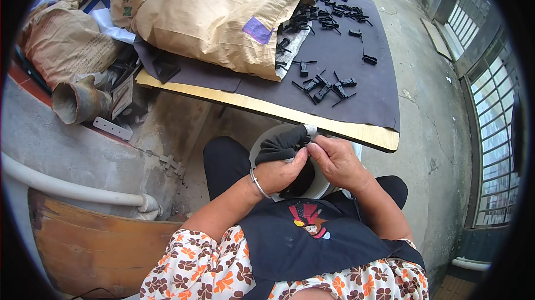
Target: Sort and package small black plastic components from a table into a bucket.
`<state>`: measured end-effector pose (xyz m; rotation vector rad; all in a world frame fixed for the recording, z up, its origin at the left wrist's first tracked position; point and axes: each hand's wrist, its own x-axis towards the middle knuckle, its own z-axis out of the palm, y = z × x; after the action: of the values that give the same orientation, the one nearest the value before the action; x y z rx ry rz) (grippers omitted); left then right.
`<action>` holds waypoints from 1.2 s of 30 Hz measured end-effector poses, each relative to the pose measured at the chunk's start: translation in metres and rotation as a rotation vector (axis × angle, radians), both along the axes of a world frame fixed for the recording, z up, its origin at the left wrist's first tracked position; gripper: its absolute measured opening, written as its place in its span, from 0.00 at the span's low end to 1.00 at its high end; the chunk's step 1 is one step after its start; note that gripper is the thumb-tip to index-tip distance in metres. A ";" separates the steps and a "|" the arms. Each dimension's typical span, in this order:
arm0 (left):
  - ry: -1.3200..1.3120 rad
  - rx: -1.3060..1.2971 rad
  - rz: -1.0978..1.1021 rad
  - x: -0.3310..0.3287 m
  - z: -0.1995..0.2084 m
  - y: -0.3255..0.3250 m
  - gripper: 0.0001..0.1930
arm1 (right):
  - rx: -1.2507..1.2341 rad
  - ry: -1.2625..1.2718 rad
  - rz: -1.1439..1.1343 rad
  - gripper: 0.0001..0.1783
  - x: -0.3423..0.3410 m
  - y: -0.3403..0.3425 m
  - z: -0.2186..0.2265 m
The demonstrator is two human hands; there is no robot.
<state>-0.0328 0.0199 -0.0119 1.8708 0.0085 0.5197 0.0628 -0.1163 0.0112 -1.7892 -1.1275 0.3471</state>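
My left hand (283,167) is over a white bucket (262,139) between my knees. Black cloth, like a glove (278,145), covers its fingers, with a whitish patch (310,129) at the tip; the thumb and wrist are bare. My right hand (337,161) meets it there, thumb and forefinger pinched together against the left thumb. Whatever small piece lies between the fingertips is too small and hidden to name. Dark contents (298,183) show inside the bucket below my hands. Ahead, a small group of black plastic clip-like parts (322,89) with thin prongs lies near the table's front edge.
The table (368,91) has a dark cover and a pale wooden front edge (267,108). A large brown paper sack (212,21) lies on it, more black parts (329,16) spilling from its mouth. At left are a rusty pipe piece (78,101) and a white pipe (72,180).
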 end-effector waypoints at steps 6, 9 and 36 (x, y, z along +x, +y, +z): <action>-0.035 0.413 0.060 -0.005 0.008 -0.003 0.14 | -0.039 0.097 -0.047 0.13 -0.007 0.003 -0.006; -0.025 0.539 0.083 -0.004 0.007 -0.003 0.15 | 0.009 0.118 -0.061 0.14 -0.007 0.007 -0.021; 0.247 -0.265 -0.249 -0.009 0.014 0.002 0.12 | 0.030 0.520 0.049 0.09 0.009 -0.008 -0.019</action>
<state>-0.0418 0.0220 0.0026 1.6356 0.0074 0.1077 0.0717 -0.1246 -0.0078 -1.5210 -0.7988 0.7700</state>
